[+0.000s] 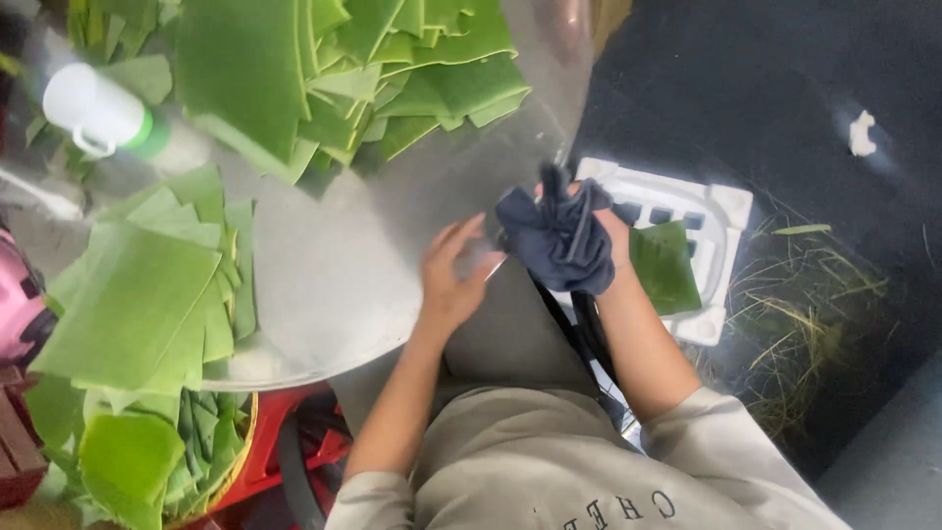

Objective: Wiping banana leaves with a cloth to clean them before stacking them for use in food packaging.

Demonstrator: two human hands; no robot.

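Dark navy cloth rag (pixel 559 240), bunched, gripped in right hand (pixel 613 236) just past edge of round shiny metal tray (pixel 343 285), above lap. Fingers clenched round cloth, loose ends poking up. Left hand (pixel 453 280) open, fingers spread, flat on tray near its right rim, holding nothing. For a good wipe, judging by pose: keep left palm pressing tray steady, keep rag wadded tight w/ a flat face down, no ends trailing. Further out: cut green banana-leaf pieces (pixel 137 304) stacked on tray's left side, more leaf pieces (pixel 343 69) heaped at top. White plastic bottle w/ green band (pixel 93 108) upper left. Right of rag, white plastic crate (pixel 721 211) w/ one leaf inside, on dark floor; dry grass strands (pixel 805 314) beside it.
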